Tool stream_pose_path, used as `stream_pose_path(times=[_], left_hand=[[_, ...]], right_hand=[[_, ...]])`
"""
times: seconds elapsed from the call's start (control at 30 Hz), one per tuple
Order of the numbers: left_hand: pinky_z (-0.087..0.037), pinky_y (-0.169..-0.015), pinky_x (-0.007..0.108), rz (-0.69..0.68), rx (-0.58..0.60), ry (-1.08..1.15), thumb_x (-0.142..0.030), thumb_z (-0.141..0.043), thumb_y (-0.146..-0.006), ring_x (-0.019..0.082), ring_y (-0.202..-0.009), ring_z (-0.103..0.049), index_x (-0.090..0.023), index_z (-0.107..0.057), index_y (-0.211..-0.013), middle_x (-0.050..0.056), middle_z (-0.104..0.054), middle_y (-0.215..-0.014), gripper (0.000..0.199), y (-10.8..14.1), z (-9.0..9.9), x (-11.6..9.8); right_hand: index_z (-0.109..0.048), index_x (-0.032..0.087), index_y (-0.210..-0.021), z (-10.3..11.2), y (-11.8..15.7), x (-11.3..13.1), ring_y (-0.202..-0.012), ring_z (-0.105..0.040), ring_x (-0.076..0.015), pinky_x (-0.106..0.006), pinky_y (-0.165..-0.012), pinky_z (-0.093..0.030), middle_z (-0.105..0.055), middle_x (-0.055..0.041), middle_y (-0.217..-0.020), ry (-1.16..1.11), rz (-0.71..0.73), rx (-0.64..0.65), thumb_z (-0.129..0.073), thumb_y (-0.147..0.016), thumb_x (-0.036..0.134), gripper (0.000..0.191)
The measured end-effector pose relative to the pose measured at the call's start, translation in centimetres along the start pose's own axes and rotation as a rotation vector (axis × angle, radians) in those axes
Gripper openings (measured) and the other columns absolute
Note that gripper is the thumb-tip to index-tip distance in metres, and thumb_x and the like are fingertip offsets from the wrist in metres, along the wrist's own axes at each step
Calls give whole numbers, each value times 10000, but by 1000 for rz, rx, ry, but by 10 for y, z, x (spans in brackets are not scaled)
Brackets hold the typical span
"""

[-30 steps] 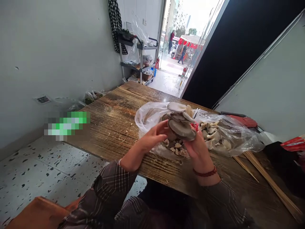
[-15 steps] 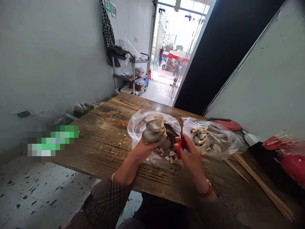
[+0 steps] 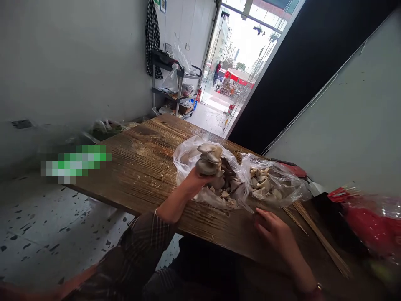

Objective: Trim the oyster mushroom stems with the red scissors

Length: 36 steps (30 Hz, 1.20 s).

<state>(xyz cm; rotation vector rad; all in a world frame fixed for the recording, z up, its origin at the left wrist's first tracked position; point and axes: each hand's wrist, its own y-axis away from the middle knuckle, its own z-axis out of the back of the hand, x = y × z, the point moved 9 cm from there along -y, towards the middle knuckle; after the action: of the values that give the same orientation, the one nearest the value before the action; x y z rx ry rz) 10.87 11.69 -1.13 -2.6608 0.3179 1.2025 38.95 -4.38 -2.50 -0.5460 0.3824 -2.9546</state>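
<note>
My left hand (image 3: 196, 182) is closed around the base of a cluster of grey oyster mushrooms (image 3: 209, 160), holding it upright over an open clear plastic bag (image 3: 184, 156). More mushrooms and small cut pieces (image 3: 227, 194) lie in that bag. Low over the table's front, right of the bag, my right hand (image 3: 275, 232) has its fingers stretched out and the thumb apart. No red-handled cutting tool shows now; whether one lies beneath this hand is hidden. Beside the first bag, a second clear bag (image 3: 288, 188) holds torn mushroom pieces (image 3: 263, 184).
Thin wooden skewers (image 3: 326, 242) lie along the right of the wooden table (image 3: 134, 167). Beyond them are a black box (image 3: 332, 217) and a red plastic-wrapped bundle (image 3: 369, 225). A shelved trolley (image 3: 177, 83) stands past the far edge, near the glass doorway.
My right hand has moved right and down, away from the mushrooms, and the red-handled tool it held is out of sight. My left hand keeps hold of the cluster. The view has shifted slightly.
</note>
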Motion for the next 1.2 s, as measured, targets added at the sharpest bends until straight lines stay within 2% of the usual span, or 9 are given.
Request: stream_pose_path(times=[0.2,0.3,0.43,0.67,0.8,0.93,1.0,1.1,1.2], left_hand=[[-479,-1084,450,-31,3,-38,-145,-972,-483,225,-1016,-714,-137,-764,-1050,80,-787,-1041,604,0,-1,1],[-482,-1079,454,-46,15,-37,-152,-966,-497,237,-1036,-712,-137,-762,-1058,90,-784,-1060,598,1,-2,1],[-509,-1045,451,-25,6,-43,-158,-977,-444,238,-991,-720,-128,-764,-1028,85,-789,-1011,622,-1,-1,3],[-548,-996,436,6,0,-91,-189,-984,-415,243,-959,-721,-123,-768,-981,84,-788,-965,609,-1,-2,5],[-530,-1030,460,-2,9,-90,-190,-978,-447,260,-1015,-713,-125,-761,-1012,93,-786,-993,609,-1,-2,6],[-514,-1048,490,-2,4,-92,-205,-982,-450,256,-998,-713,-130,-754,-1031,96,-783,-1021,629,-5,2,10],[-518,-1040,490,-1,4,-104,-217,-987,-441,251,-979,-712,-129,-754,-1029,94,-781,-1023,639,-7,2,12],[-531,-1014,479,-9,19,-141,-229,-988,-444,243,-958,-705,-128,-753,-1027,96,-776,-1015,637,-7,1,12],[-543,-979,454,-6,42,-238,-239,-982,-462,238,-939,-698,-123,-751,-1003,101,-773,-993,600,-3,-4,10]], right_hand=[[-748,232,-1197,-2,-11,-7,-1016,-709,-290,-411,-885,-570,-741,-142,-1124,284,67,166,-590,-869,275,366],[-746,224,-1184,-5,-17,-13,-974,-714,-260,-375,-868,-568,-742,-121,-1098,210,45,268,-593,-832,249,384],[-744,222,-1111,-5,-19,-16,-918,-722,-230,-350,-841,-577,-736,-100,-1063,22,36,313,-606,-818,245,325],[-668,220,-908,-2,-12,-12,-900,-705,-252,-393,-807,-582,-705,-106,-1021,63,26,167,-603,-875,292,102],[-727,217,-939,-8,-12,-14,-980,-709,-257,-401,-873,-585,-705,-121,-1075,-23,59,253,-607,-863,271,152],[-760,202,-1093,-6,-10,-18,-1146,-692,-287,-428,-983,-570,-700,-156,-1247,-133,72,358,-643,-852,295,284],[-765,205,-1093,3,-11,-14,-1159,-693,-293,-445,-999,-567,-712,-155,-1252,-162,59,323,-608,-893,328,282],[-765,217,-1036,27,-20,3,-1090,-715,-301,-473,-968,-581,-739,-144,-1188,-185,-25,103,-585,-928,393,274],[-676,250,-1257,32,-41,33,-1095,-715,-286,-451,-904,-616,-714,-127,-1269,-386,-133,-59,-622,-927,465,397]])
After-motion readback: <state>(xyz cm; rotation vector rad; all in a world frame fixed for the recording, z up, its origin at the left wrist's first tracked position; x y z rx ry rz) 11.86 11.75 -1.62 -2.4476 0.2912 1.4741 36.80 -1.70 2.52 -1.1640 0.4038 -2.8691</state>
